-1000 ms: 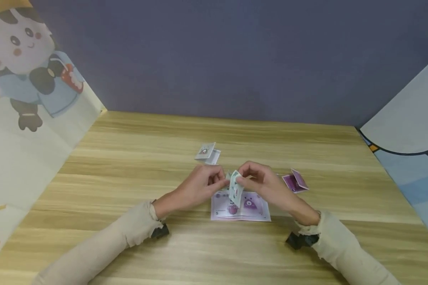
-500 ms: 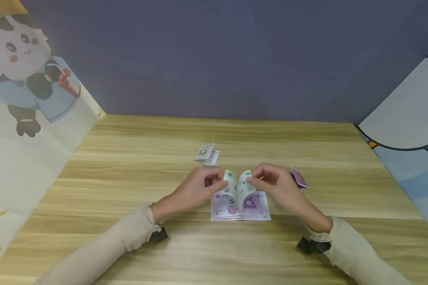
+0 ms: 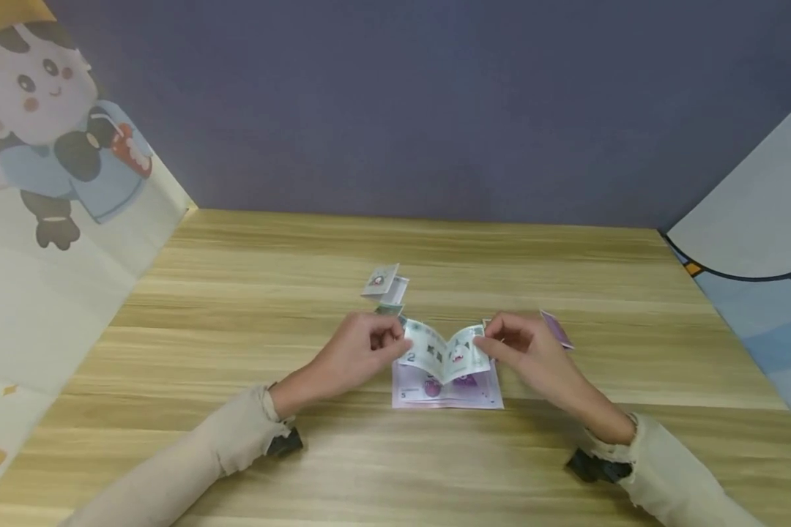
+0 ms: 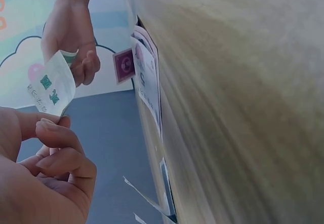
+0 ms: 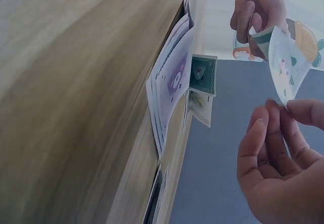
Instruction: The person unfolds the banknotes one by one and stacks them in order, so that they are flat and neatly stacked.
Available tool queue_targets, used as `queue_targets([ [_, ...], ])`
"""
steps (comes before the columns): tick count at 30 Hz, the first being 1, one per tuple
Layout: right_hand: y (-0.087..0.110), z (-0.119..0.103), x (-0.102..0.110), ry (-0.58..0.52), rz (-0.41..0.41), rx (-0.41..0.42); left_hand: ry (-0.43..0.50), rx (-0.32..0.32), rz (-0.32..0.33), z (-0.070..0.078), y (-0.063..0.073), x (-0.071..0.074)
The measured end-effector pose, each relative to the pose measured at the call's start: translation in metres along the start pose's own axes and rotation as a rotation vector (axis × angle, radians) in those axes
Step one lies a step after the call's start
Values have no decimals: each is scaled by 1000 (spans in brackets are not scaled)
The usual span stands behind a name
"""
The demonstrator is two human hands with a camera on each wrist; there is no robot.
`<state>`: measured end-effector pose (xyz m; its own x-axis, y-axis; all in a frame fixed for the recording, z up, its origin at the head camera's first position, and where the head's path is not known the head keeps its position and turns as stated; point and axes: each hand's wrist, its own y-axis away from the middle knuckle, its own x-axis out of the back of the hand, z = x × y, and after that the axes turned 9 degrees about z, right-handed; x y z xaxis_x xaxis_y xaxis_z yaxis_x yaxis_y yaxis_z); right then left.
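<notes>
A green-and-white play banknote (image 3: 428, 351) marked 2 is spread between both hands, with a crease bending it down into a V. My left hand (image 3: 352, 348) pinches its left edge between thumb and forefinger. The right hand (image 3: 534, 351) pinches the opposite edge the same way. Below it lies a small stack of purple play banknotes (image 3: 448, 399) marked 5, partly covered by the green one in the head view. Both wrist views show the held note (image 4: 53, 84) raised off the table, apart from the purple stack (image 5: 172, 77).
A folded pale banknote (image 3: 381, 282) stands half open behind the left hand, with a dark green folded note (image 5: 203, 75) near it. Behind the right hand is a folded dark purple note (image 3: 556, 329). A grey-blue panel (image 3: 422, 110) bounds the table's far edge.
The green banknote was folded upright, then its halves parted; now it is spread wider and its printed face shows. The right hand has moved right, away from the left.
</notes>
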<state>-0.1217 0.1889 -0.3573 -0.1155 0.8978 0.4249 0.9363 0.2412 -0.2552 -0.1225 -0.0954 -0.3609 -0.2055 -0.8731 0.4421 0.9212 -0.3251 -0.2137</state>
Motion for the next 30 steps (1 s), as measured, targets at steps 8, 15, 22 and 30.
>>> queue_targets([
  [8, 5, 5, 4, 33, 11, 19, -17, 8, -6, -2, 4, 1],
  [15, 6, 13, 12, 9, -19, -9, -21, 37, -22, -3, 4, 2],
  [22, 4, 20, 17, -16, -70, -111, -63, 33, -52, -6, 5, 2],
  [30, 3, 25, 15, 104, -145, -96, -139, 44, -119, -8, 4, -1],
])
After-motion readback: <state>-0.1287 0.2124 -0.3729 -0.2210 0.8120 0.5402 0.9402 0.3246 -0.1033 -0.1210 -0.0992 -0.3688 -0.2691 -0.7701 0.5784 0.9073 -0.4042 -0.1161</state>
